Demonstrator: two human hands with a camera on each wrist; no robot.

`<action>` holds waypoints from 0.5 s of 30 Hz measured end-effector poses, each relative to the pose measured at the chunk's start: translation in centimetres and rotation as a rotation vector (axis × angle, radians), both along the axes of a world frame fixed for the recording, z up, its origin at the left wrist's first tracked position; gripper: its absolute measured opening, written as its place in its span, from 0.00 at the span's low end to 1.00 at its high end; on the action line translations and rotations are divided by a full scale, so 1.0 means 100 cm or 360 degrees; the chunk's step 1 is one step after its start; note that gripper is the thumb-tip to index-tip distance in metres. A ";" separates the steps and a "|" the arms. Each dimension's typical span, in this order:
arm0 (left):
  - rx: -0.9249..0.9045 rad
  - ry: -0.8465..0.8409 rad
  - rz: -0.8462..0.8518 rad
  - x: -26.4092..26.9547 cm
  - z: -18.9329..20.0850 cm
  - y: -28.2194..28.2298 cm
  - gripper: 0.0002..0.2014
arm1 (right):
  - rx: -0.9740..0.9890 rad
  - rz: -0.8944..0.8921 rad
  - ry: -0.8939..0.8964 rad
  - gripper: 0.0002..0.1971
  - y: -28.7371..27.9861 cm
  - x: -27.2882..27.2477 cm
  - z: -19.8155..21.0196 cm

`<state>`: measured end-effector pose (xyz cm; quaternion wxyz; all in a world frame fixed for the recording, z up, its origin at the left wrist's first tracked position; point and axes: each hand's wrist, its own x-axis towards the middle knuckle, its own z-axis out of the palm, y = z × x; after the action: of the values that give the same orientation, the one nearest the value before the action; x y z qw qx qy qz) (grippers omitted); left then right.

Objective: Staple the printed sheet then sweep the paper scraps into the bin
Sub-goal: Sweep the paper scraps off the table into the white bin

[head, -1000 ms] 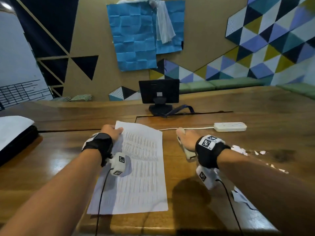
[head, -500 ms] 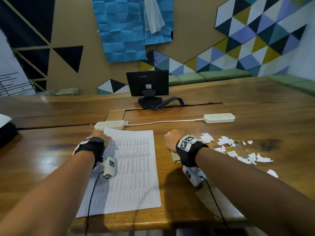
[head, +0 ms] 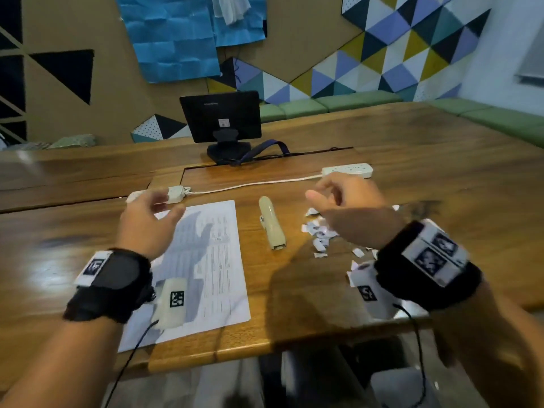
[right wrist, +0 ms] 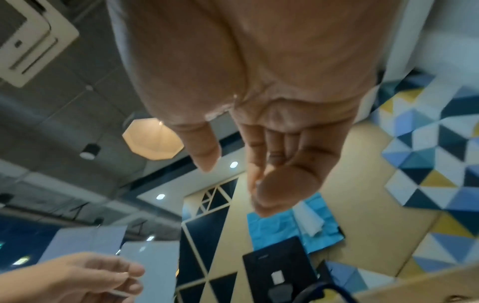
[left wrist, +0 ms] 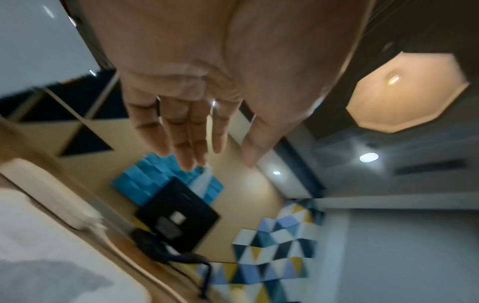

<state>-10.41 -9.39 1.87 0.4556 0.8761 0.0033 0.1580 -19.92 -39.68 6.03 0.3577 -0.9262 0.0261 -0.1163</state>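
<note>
The printed sheet (head: 212, 260) lies flat on the wooden table (head: 294, 290), near its front edge. A beige stapler (head: 272, 228) lies by itself just right of the sheet. White paper scraps (head: 319, 235) are scattered right of the stapler. My left hand (head: 167, 203) hovers above the sheet's top left corner with straight fingers and holds nothing; the left wrist view shows this hand (left wrist: 207, 147) with an empty palm. My right hand (head: 322, 192) hovers over the scraps, fingers loosely bent, and the right wrist view shows it (right wrist: 233, 174) empty. No bin is in view.
Two white power strips (head: 347, 169) (head: 173, 192), joined by a cable, lie behind the sheet and scraps. A black screen on a stand (head: 220, 116) sits further back. Green bench cushions (head: 338, 103) run along the patterned wall.
Both hands have lifted off the table. The right hand has let go of the stapler, which now lies alone. The left hand has left the sheet's top corner.
</note>
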 end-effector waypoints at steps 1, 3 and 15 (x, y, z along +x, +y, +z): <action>-0.0070 -0.0093 -0.0149 -0.025 0.003 -0.014 0.18 | -0.0013 0.0008 -0.0064 0.15 -0.016 -0.030 -0.001; -0.0207 -0.0173 -0.0476 -0.074 -0.001 -0.042 0.13 | -0.0008 -0.0020 -0.0022 0.22 -0.052 -0.087 -0.016; 0.0659 0.0299 -0.1794 -0.201 -0.146 -0.225 0.12 | -0.0232 -0.0529 0.1513 0.20 -0.176 -0.209 -0.294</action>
<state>-30.51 -31.87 -12.73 0.2870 0.8235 -0.4517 -0.1884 -40.77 -57.31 -23.36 0.2175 -0.8826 0.3248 0.2612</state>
